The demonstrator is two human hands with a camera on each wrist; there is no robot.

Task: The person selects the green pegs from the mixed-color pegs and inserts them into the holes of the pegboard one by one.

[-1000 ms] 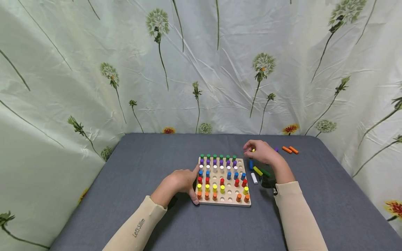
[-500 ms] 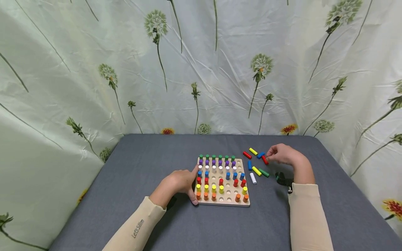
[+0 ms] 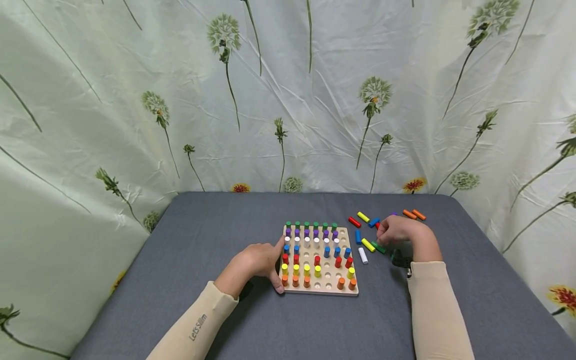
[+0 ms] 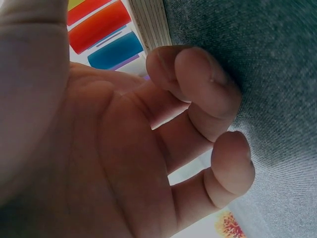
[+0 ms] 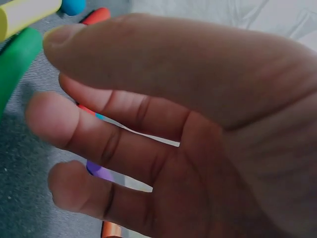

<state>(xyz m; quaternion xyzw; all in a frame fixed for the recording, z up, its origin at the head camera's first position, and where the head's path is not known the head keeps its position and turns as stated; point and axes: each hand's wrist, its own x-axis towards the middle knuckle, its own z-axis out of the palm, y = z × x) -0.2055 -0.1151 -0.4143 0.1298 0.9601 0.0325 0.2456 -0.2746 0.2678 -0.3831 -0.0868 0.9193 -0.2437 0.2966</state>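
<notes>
A wooden pegboard (image 3: pixel 340 290) lies on the table, with rows of green, purple, white, blue, red, yellow and orange pegs standing in it and some bare holes. My left hand (image 3: pixel 256 260) holds its left side, thumb at the front corner, fingers along the edge. In the left wrist view the curled fingertips (image 4: pixel 233 158) rest near the cloth beside the board's edge (image 4: pixel 151 25). My right hand (image 3: pixel 402 235) is low over the loose pegs, fingertips at a green peg (image 3: pixel 378 247). In the right wrist view the thumb tip overlaps the green peg's end (image 5: pixel 20 59); nothing is between the fingers.
Loose pegs lie right of the board: a white peg (image 3: pixel 363 255), a yellow peg (image 3: pixel 368 245), a blue peg (image 3: pixel 358 237) and a red peg (image 3: pixel 354 221). Orange pegs (image 3: pixel 410 214) lie farther back. A flowered curtain (image 3: pixel 315 100) hangs behind the grey table (image 3: pixel 225 215).
My right hand moved right from over the far loose pegs, then came nearer to the green peg. A yellow peg and a red peg now lie at the far left of the pile. The left hand stays.
</notes>
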